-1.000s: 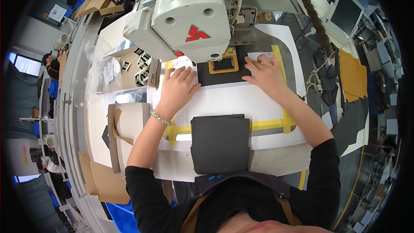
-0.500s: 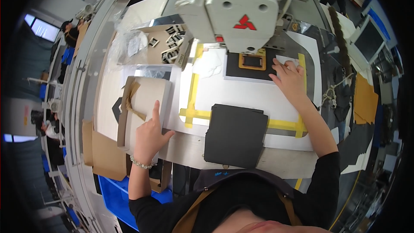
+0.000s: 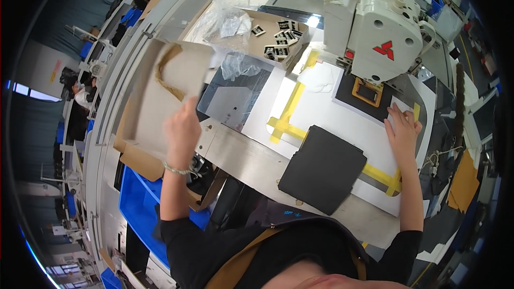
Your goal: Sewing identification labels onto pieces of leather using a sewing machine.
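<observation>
Shallow box (image 3: 193,69), upper L-centre of frame, left of the bench (image 3: 241,152) front edge. Long axis approx up-down in frame, top end leaning R, bottom end toward lower L; open face to camera. L hand (image 3: 182,131) at its lower R edge, grip closed on the edge.

Hard to see: box & L hand motion-blurred; L thumb and exact finger placement can't be made out. Box underside hidden. Machine head (image 3: 381,27) cut off by top of frame; R forearm covers some of the sheet.

Box look: pale grey-white inside, low walls, tan strip (image 3: 160,72) lying in a curve along its L/upper part.

R hand (image 3: 404,131), R of frame: grip open, empty, fingers spread and slightly bent, tips at white slip (image 3: 395,108) next to black panel (image 3: 348,93). Ochre frame (image 3: 355,92) on panel, below machine head.

Further out: white sheet (image 3: 337,116) w/ yellow tape (image 3: 292,104); dark stack (image 3: 324,168), centre, lying askew; carton (image 3: 258,45) w/ small blk/wht tags (image 3: 287,37), upper centre; clear plastic bag (image 3: 227,29) next to it; blue bin (image 3: 138,203), lower L.
</observation>
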A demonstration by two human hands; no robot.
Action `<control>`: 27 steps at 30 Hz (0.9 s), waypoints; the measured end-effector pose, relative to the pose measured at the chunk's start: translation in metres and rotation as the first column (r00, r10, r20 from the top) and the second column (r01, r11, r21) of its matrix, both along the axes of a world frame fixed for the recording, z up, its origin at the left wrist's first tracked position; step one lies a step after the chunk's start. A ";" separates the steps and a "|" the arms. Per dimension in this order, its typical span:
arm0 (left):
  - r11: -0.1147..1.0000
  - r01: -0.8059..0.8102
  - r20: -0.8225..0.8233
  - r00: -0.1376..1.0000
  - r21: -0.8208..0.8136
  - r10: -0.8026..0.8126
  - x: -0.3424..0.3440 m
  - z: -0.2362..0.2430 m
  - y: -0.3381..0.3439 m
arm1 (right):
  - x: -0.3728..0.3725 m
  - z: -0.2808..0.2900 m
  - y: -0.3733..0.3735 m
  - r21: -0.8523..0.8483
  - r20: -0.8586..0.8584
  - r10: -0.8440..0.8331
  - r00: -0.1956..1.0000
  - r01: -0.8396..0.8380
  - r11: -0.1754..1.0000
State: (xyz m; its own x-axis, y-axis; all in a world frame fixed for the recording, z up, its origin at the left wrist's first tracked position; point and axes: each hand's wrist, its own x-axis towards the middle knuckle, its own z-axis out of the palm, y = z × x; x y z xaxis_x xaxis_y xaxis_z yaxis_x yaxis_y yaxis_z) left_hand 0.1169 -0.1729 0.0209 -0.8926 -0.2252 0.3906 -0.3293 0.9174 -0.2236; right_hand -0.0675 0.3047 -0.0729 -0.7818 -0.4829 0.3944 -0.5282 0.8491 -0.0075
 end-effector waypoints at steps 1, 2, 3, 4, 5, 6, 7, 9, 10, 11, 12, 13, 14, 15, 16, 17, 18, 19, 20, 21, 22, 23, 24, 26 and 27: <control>0.999 -0.041 -0.050 0.998 -0.011 0.040 -0.003 0.008 -0.013 | 0.002 0.002 0.001 0.002 0.008 -0.011 1.000 0.011 1.000; 0.995 -0.096 -0.046 0.994 -0.027 0.094 -0.008 0.011 -0.033 | 0.003 0.002 0.004 0.004 0.024 -0.016 1.000 0.016 1.000; 0.994 -0.106 -0.057 0.993 -0.040 0.104 -0.012 0.010 -0.057 | 0.004 0.004 0.004 0.002 0.025 -0.006 1.000 0.006 1.000; 0.991 -0.122 -0.066 0.991 -0.058 0.118 -0.013 0.004 -0.084 | 0.004 0.003 0.001 0.006 0.039 -0.013 0.999 0.012 1.000; 0.989 -0.133 -0.064 0.990 -0.062 0.129 -0.014 -0.005 -0.110 | 0.002 0.004 -0.003 0.015 0.052 -0.024 0.998 0.023 1.000; 0.987 -0.153 -0.045 0.987 -0.044 0.151 -0.014 -0.016 -0.136 | 0.001 0.003 -0.008 0.009 0.055 -0.012 0.998 0.011 1.000; 0.984 -0.176 -0.023 0.984 -0.029 0.175 -0.014 -0.029 -0.156 | -0.001 0.000 -0.014 0.012 0.068 -0.013 0.998 0.012 1.000; 0.963 -0.265 0.047 0.964 0.053 0.263 -0.030 -0.039 -0.170 | 0.005 0.014 -0.005 0.007 0.047 -0.039 0.998 0.038 0.999; 0.954 -0.293 0.070 0.955 0.064 0.288 -0.032 -0.050 -0.181 | 0.004 0.014 -0.006 0.006 0.064 -0.044 0.997 0.043 0.999; 0.952 -0.303 0.068 0.952 0.054 0.299 -0.031 -0.059 -0.191 | 0.003 0.012 -0.009 0.001 0.079 -0.047 0.996 0.047 0.999; 0.951 -0.304 0.107 0.949 0.055 0.297 -0.034 -0.072 -0.197 | 0.003 0.010 -0.009 -0.002 0.079 -0.041 0.996 0.041 0.999; 0.950 -0.307 0.148 0.944 0.056 0.296 -0.034 -0.077 -0.198 | 0.004 0.007 -0.008 0.006 0.071 -0.042 0.997 0.042 0.999; 0.931 -0.359 0.213 0.917 0.066 0.339 -0.036 -0.077 -0.199 | 0.003 0.005 -0.010 0.008 0.060 -0.042 0.997 0.042 0.999; 0.933 -0.353 0.211 0.919 0.070 0.332 -0.042 -0.082 -0.192 | 0.002 0.003 -0.010 0.011 0.057 -0.049 0.997 0.049 0.999; 0.956 -0.293 0.104 0.951 0.014 0.290 -0.044 -0.084 -0.181 | 0.002 0.001 -0.009 0.014 0.053 -0.036 0.998 0.036 0.999; 0.970 -0.237 -0.004 0.971 -0.051 0.237 -0.048 -0.082 -0.172 | 0.003 -0.001 -0.009 0.013 0.048 -0.023 0.999 0.022 1.000; 0.979 -0.202 -0.022 0.979 0.022 0.203 -0.056 -0.072 -0.156 | 0.004 -0.001 -0.008 0.017 0.043 -0.039 0.998 0.038 0.999; 0.983 -0.182 -0.025 0.983 0.029 0.183 -0.068 -0.061 -0.135 | 0.005 -0.001 -0.007 0.014 0.046 -0.034 0.998 0.033 0.999; 0.984 0.130 -0.226 0.969 0.125 -0.099 -0.081 -0.044 -0.110 | 0.006 0.000 -0.007 0.009 0.046 -0.033 0.998 0.033 0.999; 0.883 0.444 -0.435 0.832 0.153 -0.343 -0.093 -0.023 -0.080 | 0.006 0.002 -0.006 0.014 0.038 -0.061 0.997 0.061 0.998; 0.779 0.603 -0.560 0.711 0.173 -0.425 -0.095 0.004 -0.037 | 0.007 0.003 -0.003 0.011 0.038 -0.053 0.998 0.053 0.999; 0.649 0.743 -0.678 0.563 0.165 -0.472 -0.087 0.034 0.008 | 0.008 0.007 -0.002 0.008 0.033 -0.045 0.998 0.044 0.999; 0.424 0.899 -0.820 0.325 0.113 -0.472 -0.080 0.051 0.040 | 0.009 0.009 -0.003 0.014 0.008 -0.038 0.999 0.038 0.999; -0.012 0.998 -0.932 -0.056 -0.055 -0.358 -0.065 0.074 0.100 | 0.012 0.012 0.011 0.046 0.027 -0.096 0.995 0.094 0.994; -0.352 0.924 -0.957 -0.225 -0.150 -0.183 -0.061 0.094 0.132 | 0.013 0.008 0.013 0.040 0.049 -0.111 0.993 0.109 0.993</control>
State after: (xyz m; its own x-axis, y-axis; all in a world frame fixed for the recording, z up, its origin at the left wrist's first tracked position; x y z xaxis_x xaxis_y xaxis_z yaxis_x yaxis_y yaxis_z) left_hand 0.0561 -0.0409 0.1152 -0.1285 -0.1159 0.9849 0.9908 -0.0572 0.1225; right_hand -0.0550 0.3173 -0.0652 -0.8496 -0.4065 0.3361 -0.4314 0.9022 0.0007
